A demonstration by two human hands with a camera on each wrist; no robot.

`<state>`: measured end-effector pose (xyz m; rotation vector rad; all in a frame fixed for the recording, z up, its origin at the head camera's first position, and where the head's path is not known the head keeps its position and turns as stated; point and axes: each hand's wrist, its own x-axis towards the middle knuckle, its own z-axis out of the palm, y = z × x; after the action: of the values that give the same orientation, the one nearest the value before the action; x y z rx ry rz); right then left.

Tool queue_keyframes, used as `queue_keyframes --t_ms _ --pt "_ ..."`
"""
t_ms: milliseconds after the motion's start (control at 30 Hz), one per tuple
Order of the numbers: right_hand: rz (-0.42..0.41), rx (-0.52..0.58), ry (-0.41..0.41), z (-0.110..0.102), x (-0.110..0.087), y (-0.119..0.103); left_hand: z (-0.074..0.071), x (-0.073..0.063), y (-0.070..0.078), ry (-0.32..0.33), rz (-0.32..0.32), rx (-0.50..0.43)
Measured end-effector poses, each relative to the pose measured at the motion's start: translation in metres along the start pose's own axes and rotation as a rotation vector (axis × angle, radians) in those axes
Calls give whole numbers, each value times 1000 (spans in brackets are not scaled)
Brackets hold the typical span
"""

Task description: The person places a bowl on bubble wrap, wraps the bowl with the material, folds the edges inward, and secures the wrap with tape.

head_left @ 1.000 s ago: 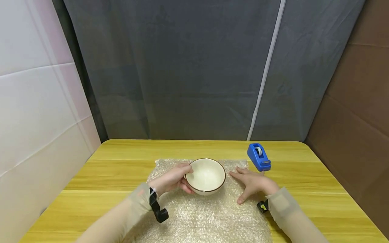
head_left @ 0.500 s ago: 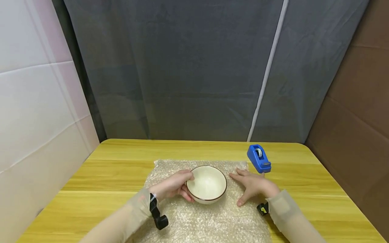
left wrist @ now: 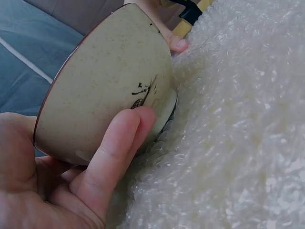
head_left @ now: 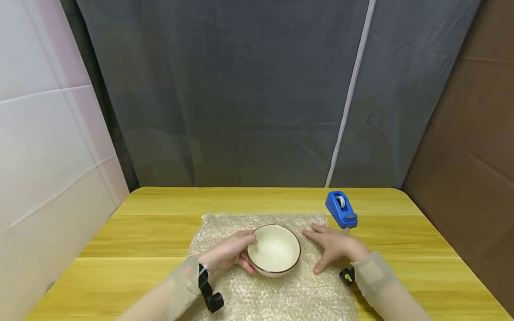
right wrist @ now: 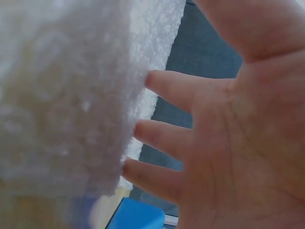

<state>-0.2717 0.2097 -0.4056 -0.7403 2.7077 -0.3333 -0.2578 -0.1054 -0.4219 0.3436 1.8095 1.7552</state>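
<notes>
A cream bowl (head_left: 274,248) with a brown rim is near the middle of a sheet of bubble wrap (head_left: 277,296). My left hand (head_left: 230,252) grips its left side, thumb over the rim and fingers against the outer wall. Seen from the left wrist, the bowl (left wrist: 105,81) bears a small dark drawing, and its foot is right at the bubble wrap (left wrist: 238,124). To the right of the bowl, my right hand (head_left: 334,244) is spread with its fingertips on the wrap. In the right wrist view its straight fingers (right wrist: 164,136) touch the bubble wrap (right wrist: 57,105).
A blue tape dispenser (head_left: 341,209) stands on the wooden table (head_left: 152,232), just beyond my right hand. Behind the table hangs a dark grey curtain (head_left: 241,98). A white panel (head_left: 52,133) flanks the left side and a brown one (head_left: 474,142) the right.
My left hand has brought the bowl down and toward me over the bubble wrap. The right hand has stayed in place, fingers spread.
</notes>
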Motion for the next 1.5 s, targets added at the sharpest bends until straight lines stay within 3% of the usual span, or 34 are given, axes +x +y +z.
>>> queue_keyframes --t_ms 300,500,700,900,1100,1300,1500 --pt "31 143 1 -20 17 1 -1 2 0 1 21 -9" --pt "39 155 37 -30 30 -1 -4 3 -2 4 44 -32" --pt "42 161 47 -28 29 0 -4 4 -6 20 38 -32" --pt "21 198 52 -24 26 3 -5 6 -8 -17 22 -56" --pt "-6 247 142 -25 28 9 -8 4 -11 -44 13 -97" --pt "9 277 226 -23 30 17 -12 2 -15 -89 23 -133" --pt "72 276 226 -18 29 17 -11 -1 -21 -115 33 -162"
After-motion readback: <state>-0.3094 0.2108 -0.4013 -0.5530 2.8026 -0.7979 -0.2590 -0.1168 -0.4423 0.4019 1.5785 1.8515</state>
